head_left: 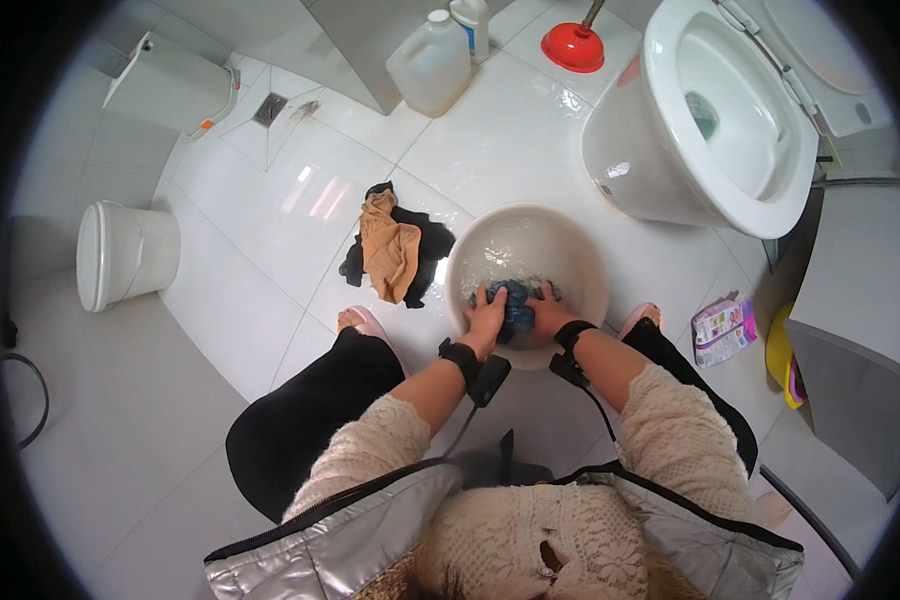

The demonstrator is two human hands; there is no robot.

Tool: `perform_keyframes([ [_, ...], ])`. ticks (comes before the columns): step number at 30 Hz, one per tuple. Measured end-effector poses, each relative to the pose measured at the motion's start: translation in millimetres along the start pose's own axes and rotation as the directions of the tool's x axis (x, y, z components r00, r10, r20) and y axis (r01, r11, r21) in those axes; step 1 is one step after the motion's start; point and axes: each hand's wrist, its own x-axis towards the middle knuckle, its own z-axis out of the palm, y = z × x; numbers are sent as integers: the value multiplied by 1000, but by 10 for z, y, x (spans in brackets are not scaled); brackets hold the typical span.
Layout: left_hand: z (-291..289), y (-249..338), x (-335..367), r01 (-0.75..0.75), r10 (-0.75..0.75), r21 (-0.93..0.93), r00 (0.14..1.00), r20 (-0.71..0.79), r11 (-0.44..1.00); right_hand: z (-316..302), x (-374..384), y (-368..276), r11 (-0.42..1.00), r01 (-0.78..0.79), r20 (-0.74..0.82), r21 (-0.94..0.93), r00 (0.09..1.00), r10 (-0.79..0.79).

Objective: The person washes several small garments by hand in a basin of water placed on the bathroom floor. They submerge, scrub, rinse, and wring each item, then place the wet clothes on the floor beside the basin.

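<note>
A white round basin (597, 265) of sudsy water stands on the floor between my feet. Both hands reach into its near side, where a wet dark blue cloth (515, 308) is bunched up. My left hand (485, 318) is closed on the cloth's left side, and my right hand (548, 314) grips it from the right. The cloth's full shape is hidden by the hands and the water. Each wrist wears a black strap with a small box and cable. Left of the basin, a tan garment (388, 245) lies on top of a black garment (433, 240).
A toilet (620, 170) stands at the far right, with a red plunger (573, 48) beside it. Beyond the basin are a whitish jug (430, 65) and a floor drain (270, 108). A lidded white bucket (150, 250) sits left; a purple-and-white packet (723, 330) lies right.
</note>
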Motion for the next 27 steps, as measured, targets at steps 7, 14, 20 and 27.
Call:
perform_keyframes([
  [7, -101, 192, -78, 391, -263, -273, 875, 407, 879, -200, -40, -262, 789, 466, -447, 401, 851, -276],
  [14, -261, 234, 345, 391, 26, -509, 773, 634, 767, -616, -593, -742, 659, 446, -328, 605, 894, -304],
  [20, -153, -22, 543, -53, 238, -428, 889, 392, 902, -513, -470, -725, 704, 587, -623, 400, 738, -261],
  [27, -47, 60, 265, -39, -1, -276, 990, -143, 960, -327, -149, -427, 741, 582, -753, 335, 638, -160],
])
